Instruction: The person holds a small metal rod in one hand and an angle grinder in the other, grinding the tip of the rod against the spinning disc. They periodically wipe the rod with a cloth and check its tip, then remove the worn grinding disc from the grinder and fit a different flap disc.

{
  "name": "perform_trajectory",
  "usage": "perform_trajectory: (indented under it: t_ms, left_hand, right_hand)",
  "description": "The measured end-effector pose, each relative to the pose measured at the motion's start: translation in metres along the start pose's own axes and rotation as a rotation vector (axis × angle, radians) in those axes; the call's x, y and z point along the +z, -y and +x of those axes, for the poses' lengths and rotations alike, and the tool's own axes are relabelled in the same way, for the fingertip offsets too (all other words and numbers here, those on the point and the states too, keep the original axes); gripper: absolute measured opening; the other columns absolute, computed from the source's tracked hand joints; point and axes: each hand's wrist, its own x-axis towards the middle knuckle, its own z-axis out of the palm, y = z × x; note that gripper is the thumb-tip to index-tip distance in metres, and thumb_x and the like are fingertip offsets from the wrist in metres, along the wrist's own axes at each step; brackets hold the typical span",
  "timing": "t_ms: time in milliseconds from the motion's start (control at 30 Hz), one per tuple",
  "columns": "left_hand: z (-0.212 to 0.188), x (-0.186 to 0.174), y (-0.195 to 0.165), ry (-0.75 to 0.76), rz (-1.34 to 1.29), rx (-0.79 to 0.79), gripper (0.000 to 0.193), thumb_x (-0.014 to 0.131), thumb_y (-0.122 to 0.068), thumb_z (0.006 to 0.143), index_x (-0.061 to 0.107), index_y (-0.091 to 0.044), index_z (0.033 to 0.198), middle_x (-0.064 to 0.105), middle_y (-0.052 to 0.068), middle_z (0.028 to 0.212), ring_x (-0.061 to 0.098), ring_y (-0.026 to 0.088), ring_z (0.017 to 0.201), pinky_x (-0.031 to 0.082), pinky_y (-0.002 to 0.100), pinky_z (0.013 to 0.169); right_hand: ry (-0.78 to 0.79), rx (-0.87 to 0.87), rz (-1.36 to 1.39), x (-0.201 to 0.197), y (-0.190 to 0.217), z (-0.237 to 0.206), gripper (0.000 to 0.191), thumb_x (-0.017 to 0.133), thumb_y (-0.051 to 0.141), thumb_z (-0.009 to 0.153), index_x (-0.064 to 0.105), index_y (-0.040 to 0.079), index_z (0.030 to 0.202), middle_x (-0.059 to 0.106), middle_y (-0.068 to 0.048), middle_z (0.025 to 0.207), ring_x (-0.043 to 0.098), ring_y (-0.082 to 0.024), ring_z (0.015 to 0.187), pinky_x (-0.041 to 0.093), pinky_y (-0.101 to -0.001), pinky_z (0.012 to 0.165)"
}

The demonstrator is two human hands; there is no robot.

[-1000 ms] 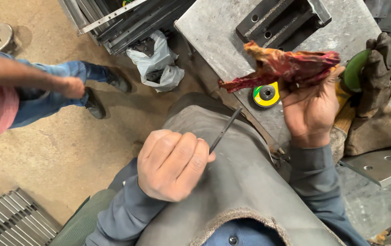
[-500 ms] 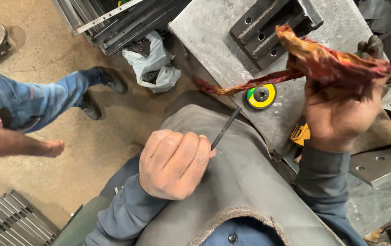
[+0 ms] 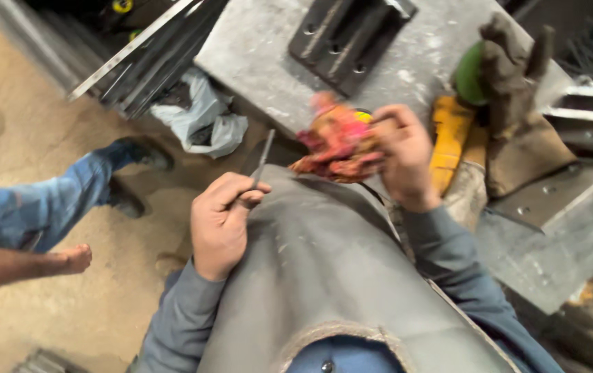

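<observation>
Far left: another person's bare forearm and hand (image 3: 69, 260) reaching in low over the sandy floor (image 3: 48, 138), with that person's blue-jeaned leg and dark shoe (image 3: 96, 183) just above. Higher up, long grey metal bars (image 3: 138, 52) lying in a heap, and a crumpled pale plastic bag (image 3: 203, 117) beside them on the floor. Near the middle, the left hand (image 3: 222, 224) closed tight around a thin dark metal rod (image 3: 263, 157), thumb and fingers pinching its lower end, the rod sticking up and a little to the right. Hand resting on a big grey leather apron (image 3: 324, 276) that covers the lap. Next, a bunched red and pink rag (image 3: 334, 145), blurry, held up in the air just over the near edge of the grey metal table (image 3: 269, 62). Right hand (image 3: 401, 155) closed on the rag's right side, fingers curled into the cloth. A bit of a yellow round disc (image 3: 362, 116) peeking out behind the rag. Up on the table, a dark metal plate with holes (image 3: 345, 34). Further right, a yellow power tool (image 3: 452, 141) close by the right hand, then a worn brown leather glove (image 3: 517, 90) standing up with its fingers pointing skyward, something green (image 3: 469, 72) tucked behind it. Far right, a flat grey steel block (image 3: 559, 235).
</observation>
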Motion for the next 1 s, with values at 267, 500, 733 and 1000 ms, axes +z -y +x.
perform_trajectory:
  t_ms: [267, 500, 733, 1000]
  left_hand:
    - [0.003, -0.002, 0.003, 0.081, 0.04, -0.032, 0.013, 0.06, 0.007, 0.1, 0.072, 0.004, 0.106, 0.064, 0.005, 0.092, 0.058, 0.01, 0.08, 0.048, 0.022, 0.074]
    - [0.001, -0.004, -0.009, 0.124, 0.051, 0.141, 0.032, 0.049, 0.015, 0.089, 0.068, 0.003, 0.112, 0.069, 0.009, 0.104, 0.071, 0.014, 0.091, 0.059, 0.027, 0.082]
    - [-0.023, -0.03, -0.028, 0.172, 0.273, 0.357, 0.035, 0.063, 0.015, 0.078, 0.071, -0.001, 0.108, 0.068, 0.011, 0.1, 0.064, 0.026, 0.09, 0.055, 0.033, 0.078]
    - [-0.047, -0.053, 0.005, 0.289, -0.013, 0.176, 0.023, 0.058, 0.014, 0.089, 0.067, 0.003, 0.107, 0.07, 0.01, 0.101, 0.068, 0.018, 0.09, 0.055, 0.028, 0.082]
  right_hand:
    - [0.314, -0.164, -0.843, 0.044, -0.022, -0.013, 0.043, 0.075, 0.015, 0.088, 0.059, 0.003, 0.126, 0.073, -0.013, 0.106, 0.074, -0.025, 0.097, 0.058, -0.0337, 0.085]
    - [0.259, -0.021, -0.675, 0.04, -0.026, -0.028, 0.027, 0.064, 0.016, 0.102, 0.064, 0.003, 0.125, 0.072, -0.006, 0.111, 0.068, -0.013, 0.101, 0.056, -0.0291, 0.088]
    - [0.151, 0.177, -0.237, 0.043, -0.006, -0.065, 0.031, 0.064, 0.019, 0.104, 0.063, 0.0, 0.128, 0.068, -0.005, 0.114, 0.062, -0.008, 0.101, 0.053, -0.0252, 0.089]
    - [0.002, 0.327, 0.319, 0.051, -0.009, -0.118, 0.041, 0.065, 0.025, 0.095, 0.058, 0.002, 0.128, 0.074, -0.01, 0.108, 0.073, -0.016, 0.093, 0.059, -0.0314, 0.085]
